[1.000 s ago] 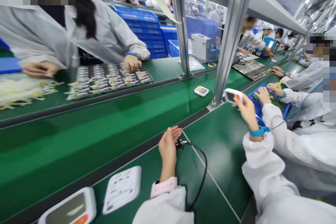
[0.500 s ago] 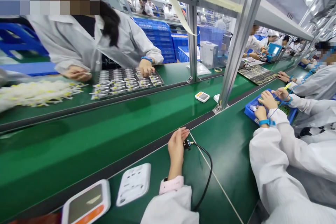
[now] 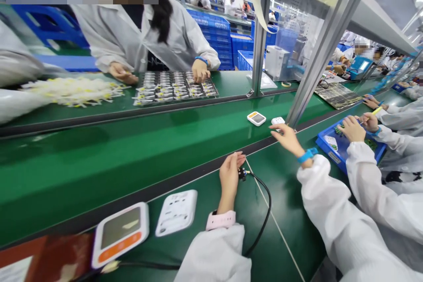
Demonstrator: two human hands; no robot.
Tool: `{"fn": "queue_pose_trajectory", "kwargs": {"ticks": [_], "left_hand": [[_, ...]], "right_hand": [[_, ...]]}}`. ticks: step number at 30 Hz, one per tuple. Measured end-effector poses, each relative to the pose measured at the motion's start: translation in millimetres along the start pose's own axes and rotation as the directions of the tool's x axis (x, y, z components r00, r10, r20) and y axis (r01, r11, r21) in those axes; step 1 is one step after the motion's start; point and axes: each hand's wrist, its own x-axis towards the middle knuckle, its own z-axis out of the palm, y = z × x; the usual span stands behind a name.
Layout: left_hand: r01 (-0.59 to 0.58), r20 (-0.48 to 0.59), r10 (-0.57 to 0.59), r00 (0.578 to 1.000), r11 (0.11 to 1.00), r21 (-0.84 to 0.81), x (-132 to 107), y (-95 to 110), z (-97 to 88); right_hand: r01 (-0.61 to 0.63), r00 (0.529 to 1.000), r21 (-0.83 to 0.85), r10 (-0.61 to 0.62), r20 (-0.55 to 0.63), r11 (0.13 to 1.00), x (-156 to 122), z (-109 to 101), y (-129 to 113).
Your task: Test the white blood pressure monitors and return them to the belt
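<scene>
My left hand (image 3: 230, 171), with a pink watch band at the wrist, is held over the bench edge with its fingers curved together. A small black connector (image 3: 243, 174) shows at its palm side, and a black cable (image 3: 268, 198) curves from it down behind my sleeve. The palm's grip is partly hidden. My right hand (image 3: 287, 136), with a blue wristband, reaches over the belt edge, its fingers stretched out near a small white device (image 3: 278, 120). Another white device with a screen (image 3: 256, 118) lies on the belt. No object shows in the right hand.
A screen device with an orange strip (image 3: 120, 235) and a white back cover (image 3: 176, 212) lie on my bench. A co-worker's hands (image 3: 353, 128) work over a blue tray (image 3: 333, 156) at right. Opposite, a person handles a tray of parts (image 3: 175, 86). A metal post (image 3: 317, 61) stands beyond my right hand.
My right hand has left the blue tray and moved left toward the belt. The left hand keeps its pose by the connector. The view has shifted slightly.
</scene>
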Motion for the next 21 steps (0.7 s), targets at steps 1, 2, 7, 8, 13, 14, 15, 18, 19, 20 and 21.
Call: {"fn": "queue_pose_trajectory", "kwargs": {"ticks": [1, 2, 7, 8, 13, 14, 15, 18, 19, 20, 21], "left_hand": [[0.002, 0.003, -0.002, 1.000, 1.000, 0.000, 0.0, 0.4, -0.2], [0.006, 0.005, -0.006, 1.000, 1.000, 0.000, 0.1, 0.8, -0.5], [0.027, 0.015, -0.027, 1.000, 1.000, 0.008, 1.4, 1.3, -3.5], [0.030, 0.013, -0.030, 0.999, 0.999, 0.012, 2.1, 0.9, -4.4], [0.043, -0.003, -0.043, 0.999, 0.999, 0.025, 5.7, -1.8, -6.8], [0.042, -0.006, -0.042, 0.999, 0.999, 0.023, 6.0, -2.3, -6.7], [0.039, -0.009, -0.038, 0.999, 0.999, 0.021, 6.1, -2.6, -6.4], [0.030, -0.006, -0.030, 1.000, 0.999, 0.017, 5.7, -3.3, -5.7], [0.029, -0.001, -0.029, 1.000, 0.999, 0.016, 5.5, -3.4, -5.7], [0.028, 0.005, -0.028, 1.000, 1.000, 0.014, 5.4, -3.7, -5.8], [0.026, 0.008, -0.026, 1.000, 1.000, 0.013, 5.2, -3.9, -6.0]], "right_hand": [[-0.013, 0.996, -0.001, 0.013, 0.089, 1.000, 16.1, 17.0, -8.5], [-0.028, 0.990, -0.011, 0.029, 0.135, 1.000, 31.6, 33.1, -15.6], [-0.148, 0.986, -0.115, 0.156, 0.065, 0.982, 80.7, 99.1, -36.9], [-0.188, 0.980, -0.141, 0.194, 0.032, 0.972, 84.5, 109.0, -39.1], [-0.258, 0.965, -0.293, 0.258, -0.038, 0.921, 89.5, 129.4, -43.7], [-0.249, 0.967, -0.284, 0.256, -0.013, 0.926, 88.5, 126.6, -44.7], [-0.238, 0.968, -0.250, 0.249, 0.012, 0.938, 86.7, 122.1, -46.0], [-0.177, 0.984, -0.046, 0.178, 0.017, 0.983, 74.5, 104.4, -51.8], [-0.149, 0.989, 0.044, 0.150, -0.008, 0.988, 68.2, 99.1, -53.8], [-0.123, 0.991, 0.149, 0.129, -0.033, 0.981, 61.0, 94.7, -55.6], [-0.116, 0.989, 0.273, 0.135, -0.055, 0.955, 53.1, 91.2, -57.2]]}}
